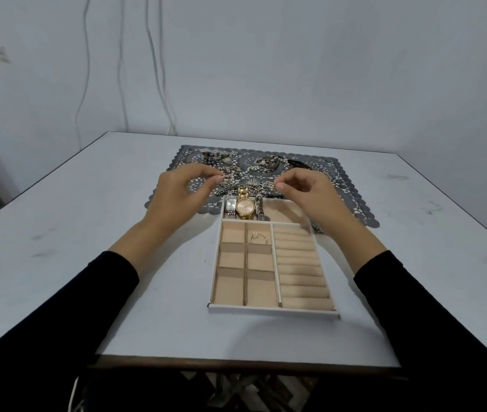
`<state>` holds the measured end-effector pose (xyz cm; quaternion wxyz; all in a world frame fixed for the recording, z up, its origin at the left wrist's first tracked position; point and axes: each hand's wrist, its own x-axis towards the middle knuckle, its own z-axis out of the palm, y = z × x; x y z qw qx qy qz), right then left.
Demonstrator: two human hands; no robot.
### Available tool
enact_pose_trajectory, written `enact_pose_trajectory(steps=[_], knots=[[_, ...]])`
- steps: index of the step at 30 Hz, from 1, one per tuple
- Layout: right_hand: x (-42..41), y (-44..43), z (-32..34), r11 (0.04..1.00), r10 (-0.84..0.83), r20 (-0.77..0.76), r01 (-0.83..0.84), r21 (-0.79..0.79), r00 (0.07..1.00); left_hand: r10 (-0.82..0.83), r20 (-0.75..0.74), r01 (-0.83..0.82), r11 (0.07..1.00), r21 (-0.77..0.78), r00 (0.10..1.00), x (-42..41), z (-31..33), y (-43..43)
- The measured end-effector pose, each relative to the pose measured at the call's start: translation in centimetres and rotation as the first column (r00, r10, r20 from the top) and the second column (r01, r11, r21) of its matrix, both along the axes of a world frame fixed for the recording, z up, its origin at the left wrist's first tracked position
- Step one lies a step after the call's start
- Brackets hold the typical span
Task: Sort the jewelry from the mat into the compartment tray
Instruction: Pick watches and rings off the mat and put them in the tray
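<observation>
Hands hover over the near edge of the mat (352, 200), both in black sleeves. The left hand (177, 197) has thumb and forefinger pinched nearly together on a small metal piece — too small to name. The right hand (310, 194) is pinched the same way just above the jewelry pile (251, 185); whether it holds anything, I cannot tell.

Between the wrists lies the tray (272, 312) on the counter (87, 233), its far end overlapping the mat. Three watches sit side by side in the far compartment: a silver watch (230, 205), a gold watch (245, 207) and a slim watch (260, 209). One ring (258, 237) lies in the far right cell of six small cells — the other five are bare, as are the ring rolls (301, 269). More jewelry is scattered across the far mat.
</observation>
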<state>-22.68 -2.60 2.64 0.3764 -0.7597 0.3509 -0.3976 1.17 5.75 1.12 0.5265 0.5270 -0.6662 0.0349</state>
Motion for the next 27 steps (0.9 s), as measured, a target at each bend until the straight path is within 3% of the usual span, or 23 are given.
enact_pose_trajectory(steps=[9, 14, 19, 27], knots=[[-0.3, 1.6, -0.1, 0.974, 0.222, -0.135, -0.227, -0.019, 0.966, -0.006, 0.018, 0.007, 1.0, -0.01, 1.0, -0.4, -0.1, 0.6], [-0.9, 2.3, -0.4, 0.943, 0.332, -0.164, -0.324, 0.073, 0.929, -0.018, 0.032, 0.019, 1.0, -0.006, 0.999, -0.6, 0.0, 0.7], [-0.8, 2.6, -0.1, 0.937, 0.316, -0.33, -0.346, -0.036, 0.889, -0.026, 0.035, 0.026, 1.0, -0.016, 0.999, -0.8, 0.1, 0.8], [-0.5, 2.2, -0.4, 0.912, 0.291, -0.459, -0.388, -0.133, 0.84, -0.022, 0.041, 0.024, 0.999, -0.036, 0.999, -0.9, 0.2, 0.8]])
